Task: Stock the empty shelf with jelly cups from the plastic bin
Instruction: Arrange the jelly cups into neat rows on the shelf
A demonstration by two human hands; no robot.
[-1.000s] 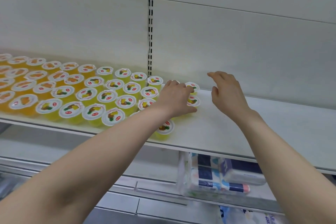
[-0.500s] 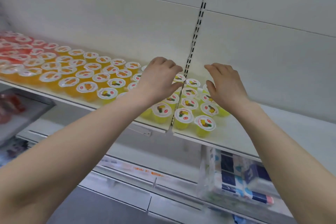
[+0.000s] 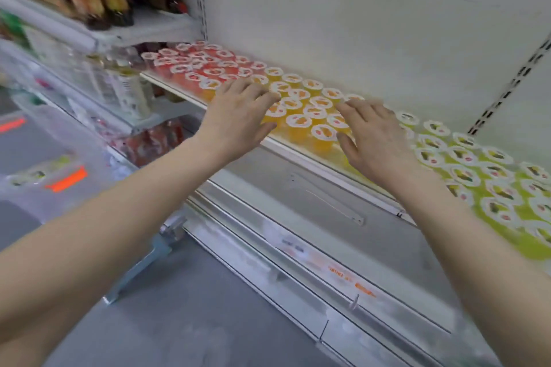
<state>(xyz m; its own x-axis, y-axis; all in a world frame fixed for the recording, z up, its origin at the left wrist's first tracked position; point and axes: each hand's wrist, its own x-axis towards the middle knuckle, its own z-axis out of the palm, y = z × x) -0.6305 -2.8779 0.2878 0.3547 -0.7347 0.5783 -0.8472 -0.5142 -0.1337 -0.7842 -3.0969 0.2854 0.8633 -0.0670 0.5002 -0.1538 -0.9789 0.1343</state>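
Both hands out flat over the shelf (image 3: 298,153), palms down, fingers spread and loose, gripping nothing. Left hand (image 3: 238,119) over the orange jelly cups (image 3: 308,113) near the shelf's front edge. Right hand (image 3: 377,140) near it toward the right end, over the seam between orange and green cups (image 3: 465,171). Fingertips down at lid level (touching or hovering, impossible to tell through the blur). Between the two hands, a patch of orange cups in plain sight. Toward the shelf's left end, red cups (image 3: 196,68); toward the right end, green ones out to the front edge. Cups upright, lids up, packed in rows. Lower and off to the left, a translucent plastic bin (image 3: 59,140) with orange labels, blurred. Beyond the shelf's left end, bottles (image 3: 128,92) on a neighbouring shelf.
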